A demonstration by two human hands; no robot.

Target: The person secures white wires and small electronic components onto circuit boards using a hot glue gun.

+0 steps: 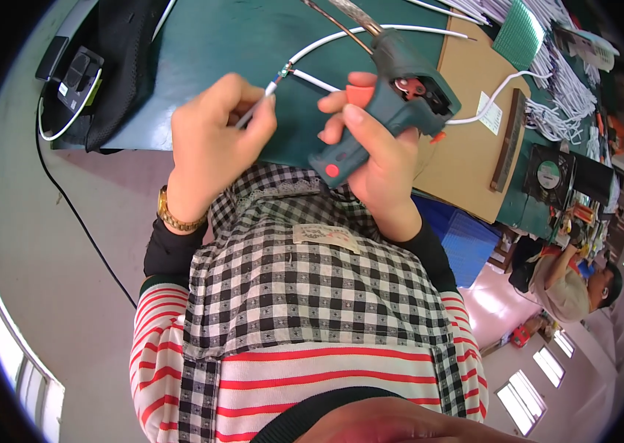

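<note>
Two hands: both are closed on something, working close together above the edge of the green bench (201, 59).
Left fingers: those of the left hand (212, 144) pinch a thin grey wire (253, 112) narrowly near its end, the tip pointing up and right.
Wire end: a small joint (283, 71) sits just past the fingertips, where a white cable (341, 33) loops away over the bench.
Right fingers: the right hand (375, 151) wraps the grip of a dark green pistol-shaped tool (393, 88), one finger lying on its orange trigger (360, 96).
Tool nozzle: a braided metal hose (356, 16) enters its top; whether the tip touches the joint cannot be told.
Doing it well, as I judge: keep the pinch well back from the joint, hold the wire steady, bring the tool's tip squarely to the joint, squeeze gently.
Around: a brown board (467, 140) lies to the right, white cable bundles (556, 88) beyond it.
</note>
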